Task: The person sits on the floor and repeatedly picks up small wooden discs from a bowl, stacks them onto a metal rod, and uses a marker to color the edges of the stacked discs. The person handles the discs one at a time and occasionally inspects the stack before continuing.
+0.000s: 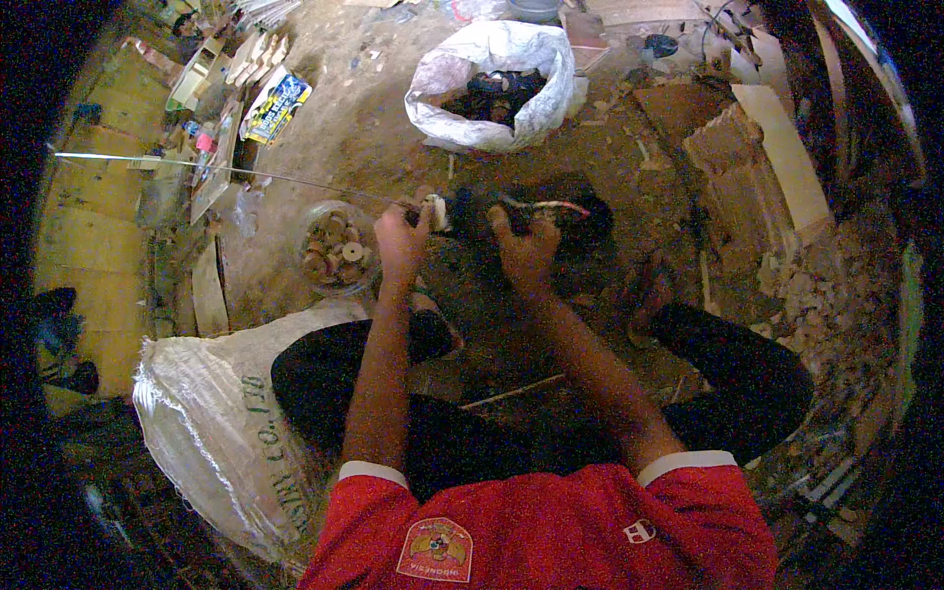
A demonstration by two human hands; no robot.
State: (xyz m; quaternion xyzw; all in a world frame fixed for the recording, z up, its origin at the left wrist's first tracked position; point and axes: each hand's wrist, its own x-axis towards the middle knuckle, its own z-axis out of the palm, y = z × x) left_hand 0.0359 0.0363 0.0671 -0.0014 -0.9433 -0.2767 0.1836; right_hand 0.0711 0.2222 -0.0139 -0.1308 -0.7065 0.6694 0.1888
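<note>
My left hand (401,241) is closed, its fingers pinched around a long thin metal rod (246,173) that runs out far to the left. A small pale piece (439,212) shows at these fingertips; its kind is unclear. A short way to the right, my right hand (526,246) is closed too, next to a slim pale object with a red tip (562,206). Blur and shadow hide what that object is. Dark shapes lie between and behind the hands, too dim to name. Left of my left hand stands a clear round tub (307,271) of round wooden discs (351,253), some with centre holes.
Ahead stands an open white sack (440,123) with dark pieces inside. A woven sack (197,393) lies by my left knee. Wood scraps and a yellow-blue package (278,105) are at the far left. Cardboard (733,157), a pale board (782,152) and wood chips (836,305) lie right.
</note>
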